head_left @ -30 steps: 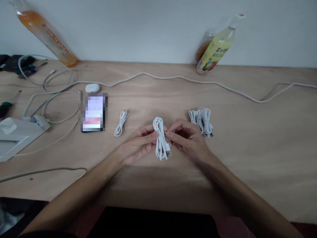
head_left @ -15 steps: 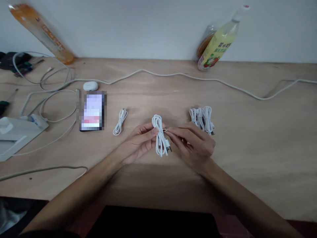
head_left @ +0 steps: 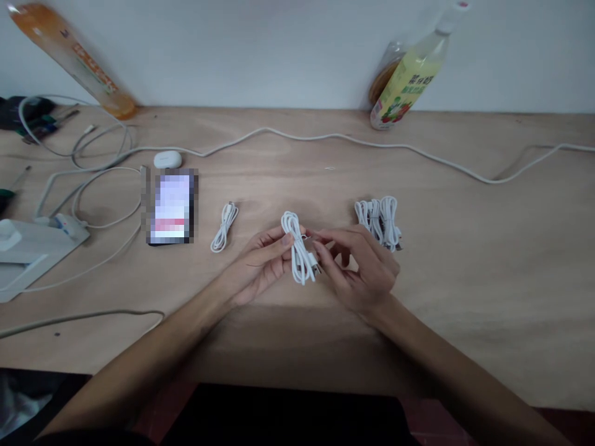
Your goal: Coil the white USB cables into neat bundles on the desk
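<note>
A folded white cable bundle (head_left: 302,257) is pinched between the thumb and fingers of my left hand (head_left: 263,260), its metal plug pointing down and to the right. A thin white tie sticks out from the bundle's middle. Just right of it is my right hand (head_left: 360,263), thumb and index finger apart beside the tie, with nothing visible between them. On the table to the left lies a smaller white cable bundle (head_left: 224,227). Several more bundled white cables (head_left: 379,220) lie behind my right hand.
Left of the bundles are a phone (head_left: 171,207), a white earbud case (head_left: 168,159) and a white power strip (head_left: 39,248) with cords. A long white cord (head_left: 307,139) crosses the table. An orange bottle (head_left: 83,68) and a yellow bottle (head_left: 404,87) stand by the wall.
My right thumb and index finger have parted from the tie they pinched. The bundle in my left hand has tilted slightly and shifted a little up and left.
</note>
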{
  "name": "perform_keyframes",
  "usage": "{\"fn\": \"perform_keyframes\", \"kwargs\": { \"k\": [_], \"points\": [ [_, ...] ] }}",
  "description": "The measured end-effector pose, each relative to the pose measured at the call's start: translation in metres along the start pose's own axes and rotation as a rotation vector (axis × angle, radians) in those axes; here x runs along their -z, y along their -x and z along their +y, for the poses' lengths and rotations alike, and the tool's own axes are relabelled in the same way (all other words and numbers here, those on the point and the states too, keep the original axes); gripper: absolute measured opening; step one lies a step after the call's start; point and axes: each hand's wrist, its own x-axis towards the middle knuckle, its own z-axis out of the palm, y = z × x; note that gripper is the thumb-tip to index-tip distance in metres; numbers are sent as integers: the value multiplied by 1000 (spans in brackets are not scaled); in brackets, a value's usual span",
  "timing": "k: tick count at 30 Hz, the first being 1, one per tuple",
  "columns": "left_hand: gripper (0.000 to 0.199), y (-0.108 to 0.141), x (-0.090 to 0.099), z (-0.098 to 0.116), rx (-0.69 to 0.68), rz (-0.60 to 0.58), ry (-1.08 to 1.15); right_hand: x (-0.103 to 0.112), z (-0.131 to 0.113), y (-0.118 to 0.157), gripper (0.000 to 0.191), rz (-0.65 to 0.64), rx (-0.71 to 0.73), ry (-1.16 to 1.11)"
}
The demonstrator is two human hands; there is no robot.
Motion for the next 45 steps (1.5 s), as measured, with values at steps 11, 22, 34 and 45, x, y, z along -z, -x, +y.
{"fn": "perform_keyframes", "kwargs": {
  "k": [11,22,34,45],
  "points": [
    [26,1,0,1,8,3,13,-1,1,-1,12,-65,-141,-75],
    [29,1,-1,3,27,22,-4,2,10,-1,14,-120,-25,-13],
    [28,1,-1,2,44,25,-14,1,13,-1,19,-128,9,-9],
    [31,-1,1,1,41,17,-39,3,15,-3,12,-80,153,114]
  ]
}}
